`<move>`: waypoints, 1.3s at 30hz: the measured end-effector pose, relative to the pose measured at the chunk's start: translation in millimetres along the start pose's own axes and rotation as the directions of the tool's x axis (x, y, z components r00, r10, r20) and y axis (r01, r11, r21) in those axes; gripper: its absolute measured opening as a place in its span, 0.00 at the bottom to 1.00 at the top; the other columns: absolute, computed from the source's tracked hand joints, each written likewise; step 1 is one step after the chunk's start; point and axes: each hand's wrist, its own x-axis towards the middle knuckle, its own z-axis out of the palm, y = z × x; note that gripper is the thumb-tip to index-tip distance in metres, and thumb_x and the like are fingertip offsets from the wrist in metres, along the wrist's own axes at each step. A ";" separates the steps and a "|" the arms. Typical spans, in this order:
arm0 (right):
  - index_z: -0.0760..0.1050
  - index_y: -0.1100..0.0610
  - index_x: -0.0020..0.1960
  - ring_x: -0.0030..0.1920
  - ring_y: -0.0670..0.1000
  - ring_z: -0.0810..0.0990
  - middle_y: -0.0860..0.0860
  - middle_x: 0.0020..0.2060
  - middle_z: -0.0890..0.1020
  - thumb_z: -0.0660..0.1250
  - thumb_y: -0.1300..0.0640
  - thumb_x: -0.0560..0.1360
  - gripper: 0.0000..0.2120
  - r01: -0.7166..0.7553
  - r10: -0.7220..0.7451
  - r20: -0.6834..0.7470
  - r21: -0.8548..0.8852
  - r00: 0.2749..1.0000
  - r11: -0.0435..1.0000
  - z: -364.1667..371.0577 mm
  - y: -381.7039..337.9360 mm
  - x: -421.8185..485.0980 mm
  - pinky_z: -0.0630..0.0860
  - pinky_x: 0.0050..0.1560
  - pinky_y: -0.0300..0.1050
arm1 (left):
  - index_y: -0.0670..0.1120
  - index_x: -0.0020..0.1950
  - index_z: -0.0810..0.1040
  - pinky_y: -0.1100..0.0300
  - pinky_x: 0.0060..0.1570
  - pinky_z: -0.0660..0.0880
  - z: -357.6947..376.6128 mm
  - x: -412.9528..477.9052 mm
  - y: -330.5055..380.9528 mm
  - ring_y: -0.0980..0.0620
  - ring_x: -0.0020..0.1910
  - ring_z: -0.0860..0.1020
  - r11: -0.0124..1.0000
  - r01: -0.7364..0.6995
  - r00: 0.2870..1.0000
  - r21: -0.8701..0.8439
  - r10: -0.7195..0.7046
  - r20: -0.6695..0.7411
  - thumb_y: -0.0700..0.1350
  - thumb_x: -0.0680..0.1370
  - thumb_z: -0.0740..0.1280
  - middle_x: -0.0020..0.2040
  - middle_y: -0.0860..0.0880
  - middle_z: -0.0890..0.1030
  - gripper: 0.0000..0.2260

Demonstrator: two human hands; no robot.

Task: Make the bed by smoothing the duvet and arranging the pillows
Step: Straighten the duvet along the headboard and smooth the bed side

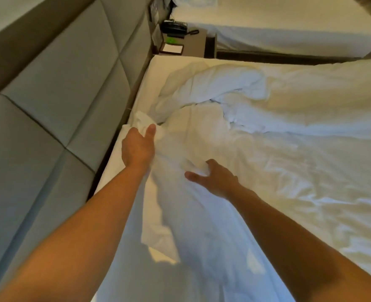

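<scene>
A white duvet (256,136) lies rumpled across the bed, bunched in thick folds near the head end. My left hand (137,146) grips the duvet's top edge close to the headboard, its fingers buried in the cloth and the thumb on top. My right hand (212,178) grips a fold of the duvet a little lower and to the right, with its fingertips hidden in the fabric. The bare white sheet (158,70) shows along the head of the bed. No pillow is in view.
A grey padded headboard (60,101) runs along the left. Beyond the bed stands a nightstand (198,43) with a black phone (175,28) and a notepad (172,49). A second white bed (289,29) lies at the top right.
</scene>
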 end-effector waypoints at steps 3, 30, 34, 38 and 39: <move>0.68 0.54 0.68 0.64 0.58 0.77 0.52 0.63 0.79 0.57 0.22 0.72 0.40 -0.099 0.096 -0.078 -0.036 0.992 0.994 44.0 23.6 30.5 0.64 0.60 0.57 | 0.46 0.77 0.68 0.51 0.63 0.72 16.0 9.8 -19.7 0.43 0.67 0.75 0.987 0.101 0.954 -0.122 -0.062 0.293 0.72 0.79 0.55 0.69 0.45 0.76 0.36; 0.74 0.57 0.36 0.36 0.52 0.79 0.50 0.31 0.79 0.65 0.23 0.68 0.34 0.367 -0.361 -0.347 -0.052 0.865 0.929 32.6 -33.4 48.0 0.70 0.37 0.48 | 0.54 0.61 0.82 0.56 0.53 0.79 -180.7 -144.0 -183.5 0.56 0.52 0.86 0.988 0.150 0.697 -0.025 -0.088 0.712 0.76 0.63 0.71 0.52 0.56 0.88 0.35; 0.73 0.57 0.38 0.36 0.52 0.77 0.50 0.32 0.77 0.68 0.30 0.73 0.29 0.424 -0.432 -0.166 -0.084 0.886 0.902 87.3 -51.5 25.4 0.71 0.36 0.49 | 0.53 0.65 0.81 0.51 0.61 0.79 -208.9 -189.1 -223.3 0.56 0.56 0.85 0.941 0.335 0.732 0.039 -0.287 0.618 0.72 0.62 0.74 0.56 0.56 0.87 0.37; 0.65 0.55 0.36 0.34 0.56 0.74 0.52 0.30 0.73 0.64 0.28 0.74 0.30 0.303 -0.317 -0.096 -0.140 0.944 0.943 124.7 -23.1 32.2 0.63 0.32 0.49 | 0.58 0.71 0.75 0.51 0.65 0.78 -184.0 -171.9 -261.6 0.60 0.59 0.83 0.937 0.259 0.642 0.233 -0.347 0.683 0.80 0.61 0.69 0.59 0.62 0.85 0.44; 0.65 0.55 0.36 0.34 0.55 0.73 0.52 0.31 0.74 0.63 0.28 0.75 0.30 0.287 -0.302 -0.097 -0.142 0.948 0.947 126.9 -19.4 34.7 0.62 0.31 0.49 | 0.59 0.71 0.75 0.52 0.65 0.78 -179.6 -164.0 -266.7 0.60 0.58 0.83 0.928 0.269 0.622 0.257 -0.371 0.689 0.80 0.62 0.70 0.59 0.62 0.85 0.42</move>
